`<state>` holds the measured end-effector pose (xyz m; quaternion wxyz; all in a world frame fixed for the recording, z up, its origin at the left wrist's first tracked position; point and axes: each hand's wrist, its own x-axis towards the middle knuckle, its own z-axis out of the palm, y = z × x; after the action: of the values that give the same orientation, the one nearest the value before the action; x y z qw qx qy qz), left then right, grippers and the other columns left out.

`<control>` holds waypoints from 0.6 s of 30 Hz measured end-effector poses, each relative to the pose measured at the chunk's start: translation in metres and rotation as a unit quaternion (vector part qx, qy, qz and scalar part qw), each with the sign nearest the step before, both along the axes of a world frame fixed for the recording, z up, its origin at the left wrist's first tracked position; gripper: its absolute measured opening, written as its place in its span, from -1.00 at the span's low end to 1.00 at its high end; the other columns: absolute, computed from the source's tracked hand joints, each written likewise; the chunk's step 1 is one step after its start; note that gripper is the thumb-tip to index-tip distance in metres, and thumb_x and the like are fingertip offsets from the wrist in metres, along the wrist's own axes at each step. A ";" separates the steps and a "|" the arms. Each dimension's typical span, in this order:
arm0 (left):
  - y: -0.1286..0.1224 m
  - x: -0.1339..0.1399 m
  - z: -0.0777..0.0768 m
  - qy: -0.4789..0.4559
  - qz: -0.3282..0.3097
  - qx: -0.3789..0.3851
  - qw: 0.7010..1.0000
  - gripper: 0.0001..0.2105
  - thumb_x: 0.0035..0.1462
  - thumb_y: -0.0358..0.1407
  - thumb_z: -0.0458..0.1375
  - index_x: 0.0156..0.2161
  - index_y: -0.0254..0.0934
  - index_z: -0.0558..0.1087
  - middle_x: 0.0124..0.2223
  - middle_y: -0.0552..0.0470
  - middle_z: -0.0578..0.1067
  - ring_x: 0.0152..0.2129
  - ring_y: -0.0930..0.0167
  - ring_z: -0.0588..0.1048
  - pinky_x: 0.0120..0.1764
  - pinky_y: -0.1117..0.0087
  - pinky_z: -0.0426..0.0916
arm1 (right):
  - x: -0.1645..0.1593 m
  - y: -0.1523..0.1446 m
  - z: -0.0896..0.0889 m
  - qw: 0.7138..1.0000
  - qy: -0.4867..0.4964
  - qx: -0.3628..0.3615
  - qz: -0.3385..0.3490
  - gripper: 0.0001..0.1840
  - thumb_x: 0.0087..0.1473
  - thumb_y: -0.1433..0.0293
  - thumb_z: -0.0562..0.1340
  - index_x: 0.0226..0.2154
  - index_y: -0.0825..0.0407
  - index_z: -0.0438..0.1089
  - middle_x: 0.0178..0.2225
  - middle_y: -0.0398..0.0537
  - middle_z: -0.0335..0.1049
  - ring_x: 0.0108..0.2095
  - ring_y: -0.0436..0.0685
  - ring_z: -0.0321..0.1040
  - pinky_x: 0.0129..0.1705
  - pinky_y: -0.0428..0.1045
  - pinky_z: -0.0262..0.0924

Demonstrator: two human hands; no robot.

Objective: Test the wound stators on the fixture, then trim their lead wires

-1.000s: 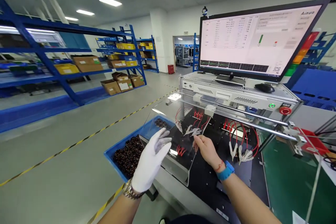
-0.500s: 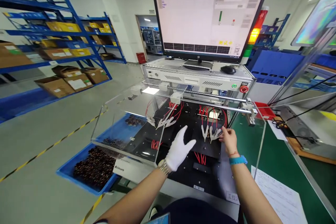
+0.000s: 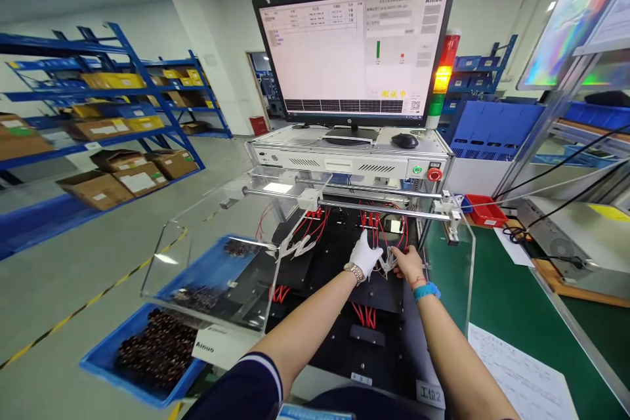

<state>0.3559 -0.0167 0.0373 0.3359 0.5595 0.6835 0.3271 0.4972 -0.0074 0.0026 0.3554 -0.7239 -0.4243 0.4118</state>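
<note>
My left hand (image 3: 365, 256), in a white glove, is over the black fixture plate (image 3: 339, 269), just left of a cluster of white alligator clips (image 3: 388, 264) on red wires. Its finger and thumb are apart, with the thumb close to the clips. From the right, my bare right hand (image 3: 409, 265) has its fingertips closed on one of these clips. What sits in the clips' jaws is partly hidden by the hands. More white clips (image 3: 298, 247) lie on the plate's left side.
A clear hinged cover (image 3: 211, 262) stands raised around the fixture, with metal rails (image 3: 374, 207) across the back. A blue tray (image 3: 172, 397) of small dark parts is at lower left. A monitor (image 3: 315, 46) stands behind; paper (image 3: 516, 374) lies on the right.
My left hand has moved forward and right, up to the clips. The right hand has closed in on the clip cluster. The view has shifted, and more rows show on the monitor.
</note>
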 end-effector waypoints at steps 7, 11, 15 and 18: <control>-0.005 -0.008 -0.017 0.023 -0.055 0.006 0.998 0.02 -0.33 -0.26 0.34 0.24 -0.24 -0.11 0.12 -0.26 0.24 0.00 0.21 0.30 -0.06 0.32 0.22 | 0.006 -0.001 0.010 0.993 -0.071 0.091 -0.011 -0.56 -0.07 0.14 0.14 -0.20 0.07 0.15 -0.33 0.07 0.38 -0.29 0.20 0.36 -0.28 0.00 0.20; -0.010 -0.016 -0.023 0.036 -0.059 -0.008 0.998 -0.07 -0.25 -0.37 0.27 0.24 -0.21 -0.11 0.09 -0.19 0.28 -0.08 0.29 0.37 -0.11 0.38 0.24 | 0.013 0.003 0.010 0.993 -0.074 0.084 -0.024 -0.60 0.02 0.19 0.04 -0.13 0.09 0.13 -0.39 0.04 0.39 -0.41 0.15 0.37 -0.40 -0.03 0.21; -0.005 -0.007 -0.016 0.100 -0.048 -0.015 0.994 -0.15 -0.12 -0.28 0.21 0.24 -0.20 -0.13 0.07 -0.20 0.31 -0.13 0.29 0.41 -0.18 0.38 0.27 | 0.006 -0.003 0.004 0.995 -0.082 0.063 0.006 -0.55 -0.03 0.11 0.09 -0.18 0.09 0.17 -0.45 0.01 0.40 -0.54 0.11 0.34 -0.53 -0.04 0.19; 0.000 0.003 -0.010 0.138 -0.039 -0.005 0.990 -0.25 -0.03 -0.24 0.13 0.24 -0.26 -0.11 -0.01 -0.23 0.37 -0.15 0.25 0.42 -0.21 0.35 0.27 | -0.003 -0.009 0.000 0.992 -0.099 0.055 0.050 -0.47 -0.17 0.04 0.20 -0.25 0.08 0.21 -0.43 0.01 0.40 -0.51 0.11 0.35 -0.52 -0.05 0.20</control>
<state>0.3591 -0.0165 0.0276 0.2537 0.6239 0.7024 0.2302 0.4937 -0.0163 0.0029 0.3301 -0.7184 -0.5148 0.3316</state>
